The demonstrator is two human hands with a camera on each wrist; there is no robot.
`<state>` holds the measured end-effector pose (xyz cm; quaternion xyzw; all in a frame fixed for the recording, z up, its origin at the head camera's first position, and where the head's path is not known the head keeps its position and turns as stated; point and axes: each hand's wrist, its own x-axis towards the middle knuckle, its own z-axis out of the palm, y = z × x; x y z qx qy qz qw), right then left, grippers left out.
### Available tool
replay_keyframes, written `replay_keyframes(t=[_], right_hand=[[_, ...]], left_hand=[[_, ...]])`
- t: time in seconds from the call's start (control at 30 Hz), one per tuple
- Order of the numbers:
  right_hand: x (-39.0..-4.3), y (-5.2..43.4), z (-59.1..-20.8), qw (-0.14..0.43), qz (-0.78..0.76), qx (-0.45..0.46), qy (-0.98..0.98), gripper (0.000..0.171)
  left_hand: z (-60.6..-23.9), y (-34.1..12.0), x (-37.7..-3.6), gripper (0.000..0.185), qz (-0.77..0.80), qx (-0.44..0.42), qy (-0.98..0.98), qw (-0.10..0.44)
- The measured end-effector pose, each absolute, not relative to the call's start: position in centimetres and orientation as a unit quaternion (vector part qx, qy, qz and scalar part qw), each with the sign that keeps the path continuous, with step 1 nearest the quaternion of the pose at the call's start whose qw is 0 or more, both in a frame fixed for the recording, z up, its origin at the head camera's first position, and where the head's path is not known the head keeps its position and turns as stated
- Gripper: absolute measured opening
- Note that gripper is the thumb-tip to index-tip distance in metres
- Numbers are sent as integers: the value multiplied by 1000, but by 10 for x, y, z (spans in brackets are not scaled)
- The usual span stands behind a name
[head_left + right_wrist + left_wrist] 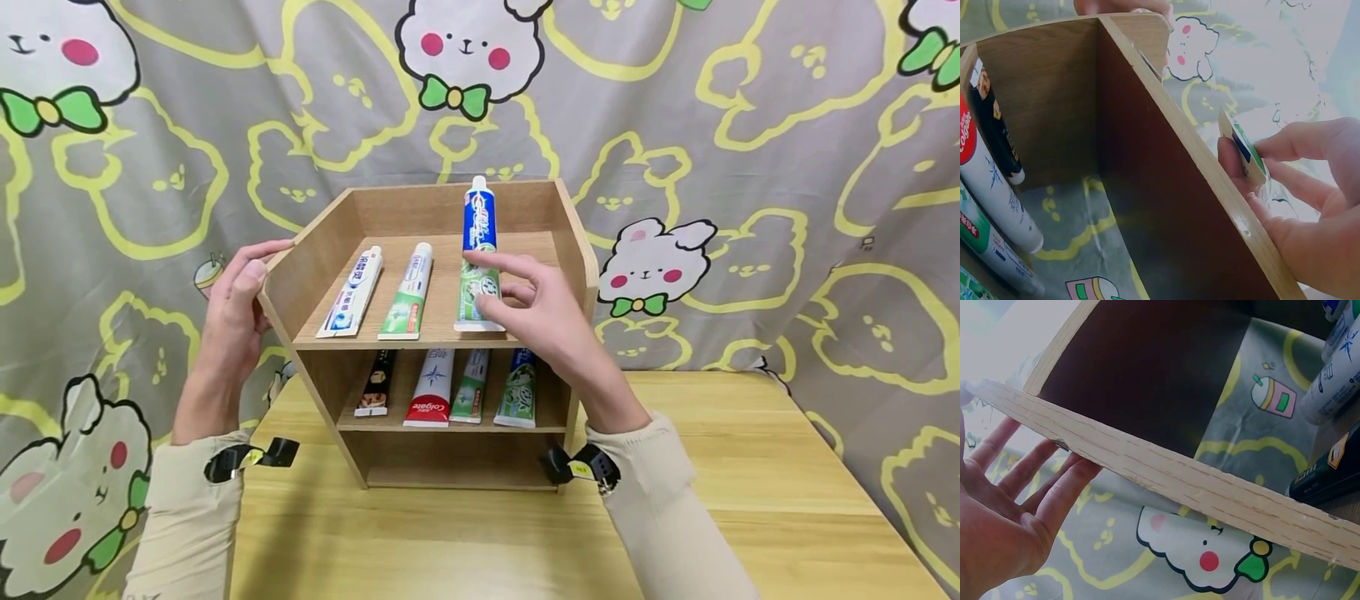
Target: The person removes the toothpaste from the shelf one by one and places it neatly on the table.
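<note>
Patterned curtain (pixel 630 75), white tube (pixel 435 375) (labelled Colgate), right hand (pixel 547 317) pinching blue-green tube (pixel 480 221), left hand (pixel 231 312) spread

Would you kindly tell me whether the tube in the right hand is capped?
Capped: in the head view, a white cap tops the blue-and-green tube.

A blue-and-green toothpaste tube (pixel 480 227) is held by the right grip (pixel 551 312) at the wooden rack (pixel 444 287), whose left side (pixel 309 265) is touched by the left grip (pixel 231 321).
</note>
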<state>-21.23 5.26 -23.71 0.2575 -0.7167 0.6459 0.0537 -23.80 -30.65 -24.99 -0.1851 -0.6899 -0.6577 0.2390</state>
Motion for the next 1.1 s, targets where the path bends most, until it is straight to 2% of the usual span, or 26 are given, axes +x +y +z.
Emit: replay_keyframes(t=[0.5, 1.1], right_hand=[[-187, 65, -241, 100, 651, 285, -696, 49], [-168, 80, -255, 124, 668, 302, -669, 52]], left_hand=[[-248, -305, -237, 43, -655, -183, -693, 238], [-248, -305, -238, 43, -664, -184, -688, 227]])
